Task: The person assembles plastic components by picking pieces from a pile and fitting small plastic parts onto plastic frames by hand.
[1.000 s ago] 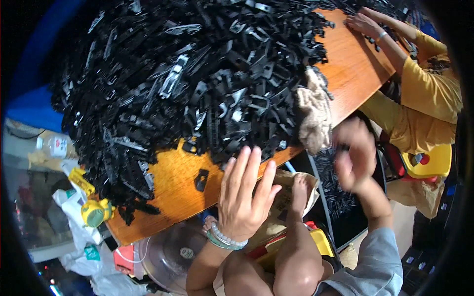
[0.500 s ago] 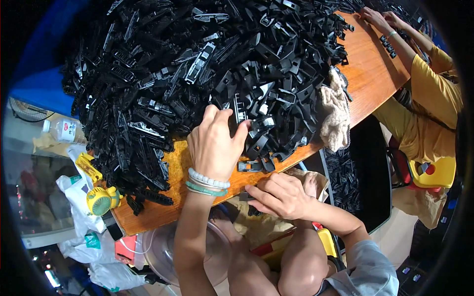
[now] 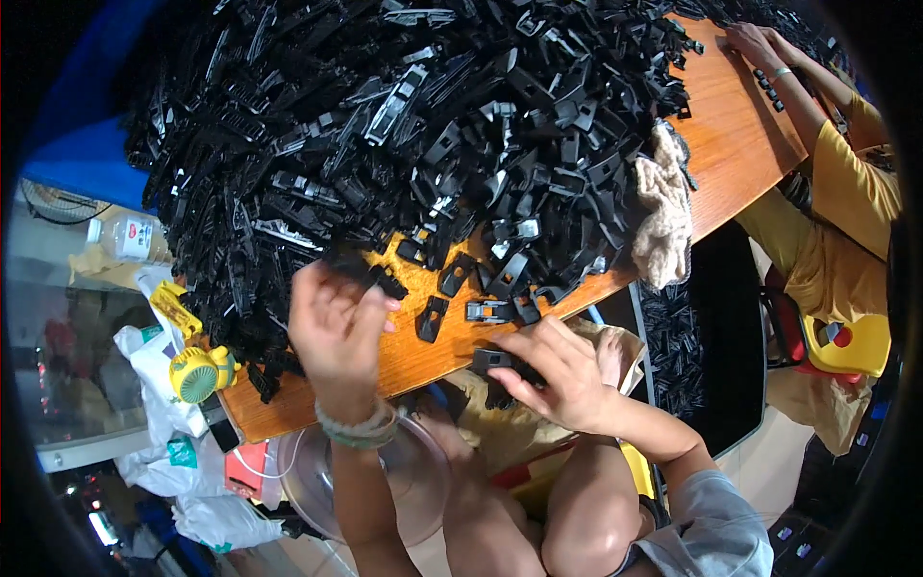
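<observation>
Right hand (image 3: 562,380) is holding a black part (image 3: 492,360) at the bench (image 3: 279,415) edge, likely steadying it; left hand (image 3: 336,337), at 9 o'clock, is hanging half-curled (blurred; contents unclear).

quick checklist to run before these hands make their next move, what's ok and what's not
1. Right hand has a grip: ok, a black piece sits between thumb and fingers.
2. Left hand has a grip: cannot tell, it is blurred beside the black pile.
3. Loose parts well back from the table's front edge: not ok, a gray-and-black part lies close to it.
4. Beige cloth apart from both hands: ok, it lies to their right.
5. Yellow fan apart from the left hand: ok, it is to its left.
</observation>
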Demonstrator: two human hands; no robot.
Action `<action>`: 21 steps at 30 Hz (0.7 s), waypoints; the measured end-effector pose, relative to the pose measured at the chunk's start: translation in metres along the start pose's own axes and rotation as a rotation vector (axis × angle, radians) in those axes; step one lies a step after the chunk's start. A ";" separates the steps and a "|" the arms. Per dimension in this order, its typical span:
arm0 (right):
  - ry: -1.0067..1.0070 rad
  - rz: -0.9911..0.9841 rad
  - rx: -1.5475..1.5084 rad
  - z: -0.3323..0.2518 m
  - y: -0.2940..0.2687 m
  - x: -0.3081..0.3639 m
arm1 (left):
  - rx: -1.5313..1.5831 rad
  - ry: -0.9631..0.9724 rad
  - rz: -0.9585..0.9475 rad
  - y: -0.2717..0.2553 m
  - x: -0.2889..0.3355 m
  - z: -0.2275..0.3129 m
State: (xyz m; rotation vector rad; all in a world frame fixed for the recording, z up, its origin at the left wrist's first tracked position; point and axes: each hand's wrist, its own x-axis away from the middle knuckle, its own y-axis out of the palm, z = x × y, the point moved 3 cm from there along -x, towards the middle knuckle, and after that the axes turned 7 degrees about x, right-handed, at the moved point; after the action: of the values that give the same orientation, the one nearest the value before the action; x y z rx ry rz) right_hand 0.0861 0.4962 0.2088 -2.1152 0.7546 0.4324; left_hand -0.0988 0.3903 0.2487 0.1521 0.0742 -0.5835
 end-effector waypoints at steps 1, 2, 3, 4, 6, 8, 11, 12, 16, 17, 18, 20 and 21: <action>0.035 0.009 0.002 -0.001 -0.001 -0.002 | 0.036 -0.019 0.037 -0.010 0.008 -0.003; 0.031 0.002 -0.006 -0.003 0.001 -0.004 | 0.068 -0.033 0.082 -0.021 0.019 -0.002; -0.003 0.032 0.019 -0.004 0.003 -0.006 | 0.008 -0.033 0.016 -0.033 0.029 -0.002; -0.040 0.057 0.044 -0.009 0.005 -0.008 | 0.100 -0.002 -0.012 -0.043 0.042 -0.003; -0.042 -0.057 0.102 -0.018 0.014 -0.019 | 0.087 -0.049 -0.081 -0.055 0.060 -0.012; -0.075 -0.054 0.195 -0.024 0.028 -0.036 | -0.082 -0.014 -0.075 -0.056 0.071 -0.014; -0.061 0.007 0.196 -0.028 0.032 -0.050 | -0.413 0.170 -0.108 -0.055 0.069 -0.006; -0.047 0.057 0.137 -0.026 0.030 -0.050 | -0.548 0.190 -0.150 -0.049 0.066 -0.005; 0.089 -0.167 -0.238 -0.023 0.029 -0.038 | -0.729 0.194 -0.179 -0.049 0.066 -0.007; 0.087 -0.175 -0.237 -0.023 0.029 -0.037 | -0.706 0.179 -0.180 -0.051 0.066 -0.007; 0.103 -0.201 -0.229 -0.023 0.029 -0.037 | -0.703 0.175 -0.174 -0.052 0.065 -0.007; 0.115 -0.232 -0.226 -0.022 0.030 -0.038 | -0.653 0.167 -0.220 -0.055 0.063 -0.006; 0.139 -0.230 -0.188 -0.021 0.029 -0.038 | -0.654 0.164 -0.215 -0.056 0.064 -0.007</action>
State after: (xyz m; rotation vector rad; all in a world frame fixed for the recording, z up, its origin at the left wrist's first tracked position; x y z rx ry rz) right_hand 0.0396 0.4798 0.2246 -2.3954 0.5556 0.2413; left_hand -0.0768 0.3105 0.2278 -0.4496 0.4383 -0.7322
